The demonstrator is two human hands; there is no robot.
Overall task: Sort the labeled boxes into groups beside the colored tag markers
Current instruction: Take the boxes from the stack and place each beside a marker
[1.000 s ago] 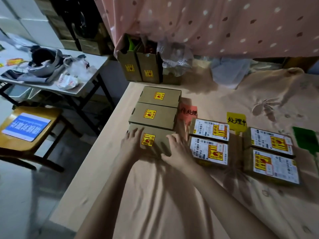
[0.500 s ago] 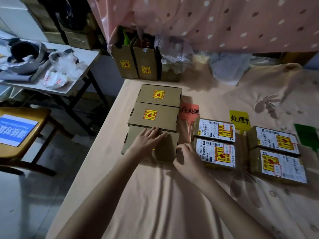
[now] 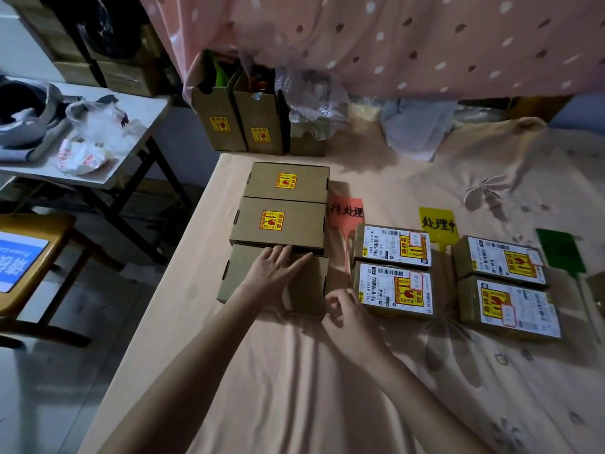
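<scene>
Boxes in three groups on a cloth-covered table (image 3: pixel 294 388), each beside a tag.

Left column: three plain brown boxes in a row running away from the camera, sides touching. Far box (image 3: pixel 286 181) and middle box (image 3: pixel 278 224) each with a yellow-red sticker on top. Near box (image 3: pixel 307 286) under the left hand (image 3: pixel 271 273): palm down and flat on the lid, fingers spread and pointing toward the middle box, fingertips at the seam between the two. Not gripping, only pressing. Sticker on the near box hidden by the hand.

Right hand (image 3: pixel 347 316) just off the near box's right front corner, fingers loosely curled, thumb and forefinger near each other, empty. Touching the box edge or not: cannot tell.

Red tag (image 3: pixel 346 213) flat on the cloth just right of the middle box, black writing on it, stem pointing toward the camera.

Middle group: two boxes with white shipping labels, one (image 3: pixel 393 245) behind the other (image 3: pixel 394 290), close together. Yellow tag (image 3: pixel 437 224) just right of the far one.

Right group: two more labelled boxes, far (image 3: pixel 501 262) and near (image 3: pixel 510 309), close together. Green tag (image 3: pixel 559 255) at their right.

Behind the table edge, upright cartons (image 3: pixel 240 122) with stickers, under a pink dotted curtain (image 3: pixel 393 44). Side table (image 3: pixel 137 126) with bags at left.
</scene>
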